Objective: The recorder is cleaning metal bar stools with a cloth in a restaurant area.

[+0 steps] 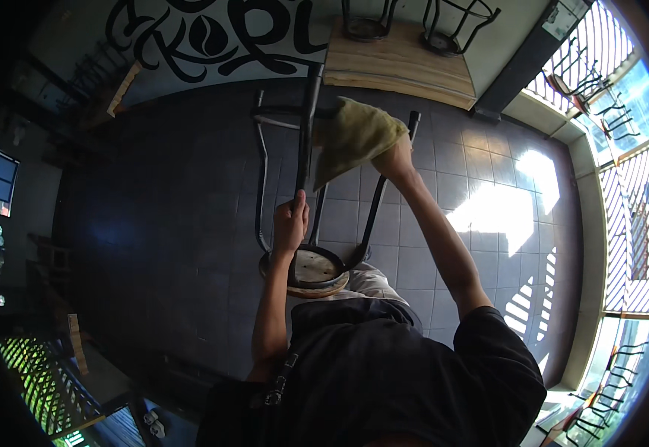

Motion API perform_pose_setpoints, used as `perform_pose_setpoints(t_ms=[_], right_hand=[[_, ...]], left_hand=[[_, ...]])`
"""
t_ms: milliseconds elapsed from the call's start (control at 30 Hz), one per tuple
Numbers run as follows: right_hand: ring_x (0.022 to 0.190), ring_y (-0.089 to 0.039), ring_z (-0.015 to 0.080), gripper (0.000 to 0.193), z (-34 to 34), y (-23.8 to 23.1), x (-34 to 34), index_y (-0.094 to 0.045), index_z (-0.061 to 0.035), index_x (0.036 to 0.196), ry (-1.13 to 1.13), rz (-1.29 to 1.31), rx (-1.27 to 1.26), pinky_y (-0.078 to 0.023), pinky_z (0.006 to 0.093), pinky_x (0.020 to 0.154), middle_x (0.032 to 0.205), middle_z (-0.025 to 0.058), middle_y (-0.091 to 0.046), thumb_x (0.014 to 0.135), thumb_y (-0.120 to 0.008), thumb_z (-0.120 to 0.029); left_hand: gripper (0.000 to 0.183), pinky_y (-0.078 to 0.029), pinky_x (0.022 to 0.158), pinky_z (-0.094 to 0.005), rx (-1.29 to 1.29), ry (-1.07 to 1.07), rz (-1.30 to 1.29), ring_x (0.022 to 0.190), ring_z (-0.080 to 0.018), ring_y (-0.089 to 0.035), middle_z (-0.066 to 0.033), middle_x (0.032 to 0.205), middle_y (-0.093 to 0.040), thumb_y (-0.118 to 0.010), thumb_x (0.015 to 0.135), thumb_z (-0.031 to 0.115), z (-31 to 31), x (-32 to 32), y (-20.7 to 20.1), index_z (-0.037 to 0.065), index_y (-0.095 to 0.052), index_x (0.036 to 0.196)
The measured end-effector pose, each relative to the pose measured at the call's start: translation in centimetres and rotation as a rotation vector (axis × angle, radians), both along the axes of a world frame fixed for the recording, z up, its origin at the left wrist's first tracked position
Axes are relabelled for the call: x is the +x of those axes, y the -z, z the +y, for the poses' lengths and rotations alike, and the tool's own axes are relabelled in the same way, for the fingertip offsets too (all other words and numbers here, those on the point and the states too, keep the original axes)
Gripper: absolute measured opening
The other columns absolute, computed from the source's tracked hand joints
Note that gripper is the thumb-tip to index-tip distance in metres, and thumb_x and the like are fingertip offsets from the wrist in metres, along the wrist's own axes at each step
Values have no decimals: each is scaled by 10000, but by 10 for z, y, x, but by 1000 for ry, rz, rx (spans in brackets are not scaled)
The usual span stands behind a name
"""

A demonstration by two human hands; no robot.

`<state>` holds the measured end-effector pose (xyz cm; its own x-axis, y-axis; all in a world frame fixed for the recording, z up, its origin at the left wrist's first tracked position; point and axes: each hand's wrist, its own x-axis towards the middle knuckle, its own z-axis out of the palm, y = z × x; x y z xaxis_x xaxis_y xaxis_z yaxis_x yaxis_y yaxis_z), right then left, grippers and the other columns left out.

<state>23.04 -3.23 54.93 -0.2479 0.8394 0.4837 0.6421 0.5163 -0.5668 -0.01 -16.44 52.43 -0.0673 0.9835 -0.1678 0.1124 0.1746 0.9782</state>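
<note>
Stool: we find the black-legged stool (305, 153) upturned at centre, its round seat (315, 266) lowest, beside the pale trousers (373, 281).
Left hand: we note the left hand (290, 226) just below centre, fingers wrapped around the near leg (309, 112).
Right hand: we see the right hand (394, 158), right of upper centre, gripping an olive cloth (362, 134); its fingertips are hidden.
Floor: we mark grey tiles (168, 223), sunlit at right.
Background: we observe a wooden table (395, 68), upper centre, bearing two stools (447, 42).

Dark grey tiled floor (168, 223), sunlight patches (492, 212) on it (pretty blown out); pale wall (505, 36), black lettering (259, 65); wooden table (399, 68), two upturned stools (365, 29); slatted windows (619, 231) right.
</note>
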Motion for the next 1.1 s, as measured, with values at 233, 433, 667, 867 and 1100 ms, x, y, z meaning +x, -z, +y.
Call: perform_pose_setpoints(t_ms=[233, 433, 667, 867, 1100], right_hand=[[880, -622, 160, 268, 17, 85, 84, -624, -53, 962, -253, 517, -480, -526, 297, 788, 918, 66, -637, 770, -755, -188], [836, -654, 267, 346, 2, 10, 1, -639, -79, 999, 24, 21, 22, -522, 360, 736, 892, 89, -667, 708, -741, -234], [732, -643, 309, 307, 26, -10, 6, -660, -71, 923, -75, -13, 104, -504, 388, 672, 800, 106, -666, 687, -724, -257], [886, -644, 197, 282, 30, 100, 74, -652, -52, 1006, -121, 314, -67, -498, 319, 793, 986, 91, -677, 775, -721, -200], [941, -602, 237, 403, 48, 114, 76, -612, -100, 1087, -142, 179, 156, -487, 339, 827, 1019, 74, -622, 731, -752, -228]], left_hand=[[591, -217, 398, -253, 24, 81, 36, 374, -52, -289, 34, 424, -295, -400, 999, 451, 9, -3, 0, 103, -355, 523], [580, -223, 453, -312, 105, 61, 266, 452, -76, -285, 15, 472, -298, -442, 994, 410, 10, 6, 20, 68, -331, 539], [584, -217, 422, -285, 86, 82, 119, 415, -61, -282, 25, 455, -286, -408, 1003, 423, 21, 14, 21, 83, -336, 534], [588, -219, 400, -258, 56, 61, 38, 394, -47, -284, 34, 450, -284, -407, 1002, 433, 20, 9, 25, 96, -335, 526], [573, -222, 355, -232, 175, 46, 185, 334, -47, -309, 41, 412, -316, -395, 1006, 428, 33, 10, 50, 120, -359, 524]])
